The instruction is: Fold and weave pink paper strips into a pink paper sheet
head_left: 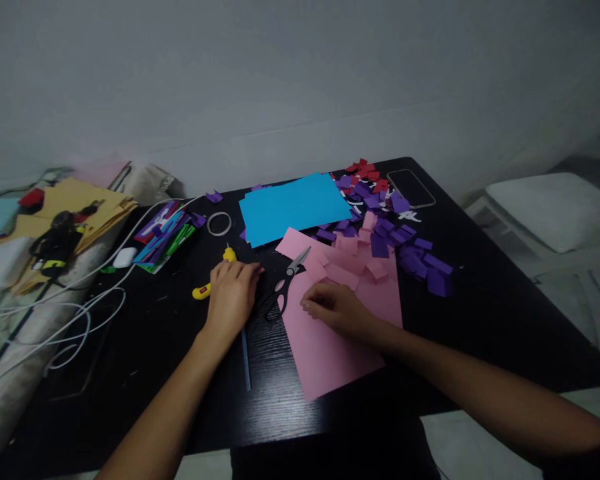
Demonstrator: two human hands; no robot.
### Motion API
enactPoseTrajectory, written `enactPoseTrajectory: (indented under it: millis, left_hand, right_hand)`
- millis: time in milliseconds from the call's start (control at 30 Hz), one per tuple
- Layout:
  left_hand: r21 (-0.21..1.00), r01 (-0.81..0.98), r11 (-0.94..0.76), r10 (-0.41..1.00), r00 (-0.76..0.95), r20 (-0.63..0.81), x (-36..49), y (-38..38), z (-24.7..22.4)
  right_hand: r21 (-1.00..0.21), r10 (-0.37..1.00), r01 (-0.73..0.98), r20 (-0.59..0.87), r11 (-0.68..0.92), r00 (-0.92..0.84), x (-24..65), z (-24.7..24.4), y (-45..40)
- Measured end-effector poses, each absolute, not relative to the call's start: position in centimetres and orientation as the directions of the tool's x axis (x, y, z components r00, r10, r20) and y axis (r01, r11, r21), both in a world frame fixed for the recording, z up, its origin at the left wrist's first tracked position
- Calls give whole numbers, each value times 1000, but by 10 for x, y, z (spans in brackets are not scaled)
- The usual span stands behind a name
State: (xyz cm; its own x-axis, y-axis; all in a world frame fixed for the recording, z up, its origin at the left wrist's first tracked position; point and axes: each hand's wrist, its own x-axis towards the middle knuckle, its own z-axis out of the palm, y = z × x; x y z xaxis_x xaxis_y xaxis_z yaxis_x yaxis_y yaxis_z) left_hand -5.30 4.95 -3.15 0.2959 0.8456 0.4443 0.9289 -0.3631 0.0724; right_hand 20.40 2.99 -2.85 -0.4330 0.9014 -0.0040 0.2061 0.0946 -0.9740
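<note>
My left hand (233, 290) lies over a yellow glue gun (229, 254), hiding most of its body; the fingers are bent loosely and spread on it, not visibly wrapped round it. A thin glue stick (246, 363) shows below the wrist. My right hand (340, 308) rests on a large pink sheet of paper (335, 360), its fingers curled in and nothing visible in them. Between the hands, black-handled scissors (291, 272) lie partly on the sheet, blades partly apart. Small pink paper pieces (377, 269) are scattered on the sheet's upper part.
Blue sheets (295, 207) lie at the back, beside purple scraps (420, 257) and red scraps (367, 172). A phone (411, 188) is at the back right. Left are a roll of tape (219, 224), coloured strips (165, 237), a white case (125, 257) and looped white cable (87, 310).
</note>
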Motion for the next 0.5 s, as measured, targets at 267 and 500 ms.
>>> enactPoseTrajectory:
  millis: [267, 500]
  left_hand:
    - [176, 833, -525, 763, 368, 531, -45, 40, -16]
    - [251, 638, -728, 651, 527, 547, -28, 25, -12]
  right_hand:
    - [-981, 909, 178, -7, 74, -416, 203, -31, 29]
    - [-988, 913, -66, -99, -136, -396, 200, -34, 29]
